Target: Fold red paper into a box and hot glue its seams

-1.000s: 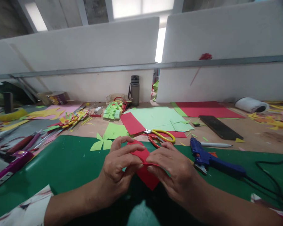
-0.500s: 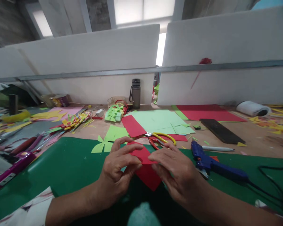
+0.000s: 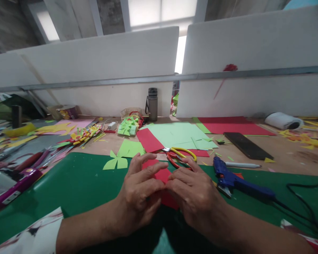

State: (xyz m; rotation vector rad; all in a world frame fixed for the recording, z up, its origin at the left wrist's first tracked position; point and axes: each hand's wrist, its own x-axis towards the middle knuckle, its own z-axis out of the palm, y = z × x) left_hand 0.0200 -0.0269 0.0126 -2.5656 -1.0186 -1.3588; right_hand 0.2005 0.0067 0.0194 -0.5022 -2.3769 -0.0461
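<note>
left hand (image 3: pixel 140 195): fingers curled, thumb and fingertips pinched on the red paper piece (image 3: pixel 163 175); index finger laid across its upper edge.

right hand (image 3: pixel 193 197): fingers bent, tips pressed on the same red paper piece from the other side; fingertips of both hands meet near its middle.

red paper piece: small, folded, held between both hands just above the green cutting mat (image 3: pixel 76 180), at the near centre of the table; lower part largely hidden by the fingers.

green cutting mat: covers the near side of the wooden table (image 3: pixel 288 155).

scissors (image 3: pixel 178 155): yellow and red handles, lying on the mat's far edge just beyond the right hand, apart from it.

blue glue gun (image 3: pixel 235 180): lying on its side on the mat to the right of the hands, black cord trailing off right.

white pen (image 3: pixel 242 164): just behind the glue gun.

light green cut-out (image 3: pixel 116 161): petal shape, on the mat's far edge left of the hands.

red strip (image 3: pixel 149 140) and light green sheets (image 3: pixel 178 134): flat on the table behind the scissors.

black phone (image 3: pixel 247 145): flat, right of the green sheets.

grey bottle (image 3: pixel 152 104): upright against the white partition (image 3: pixel 108 60).

purple tool (image 3: pixel 13 188): far left, partly on the mat's edge.
</note>
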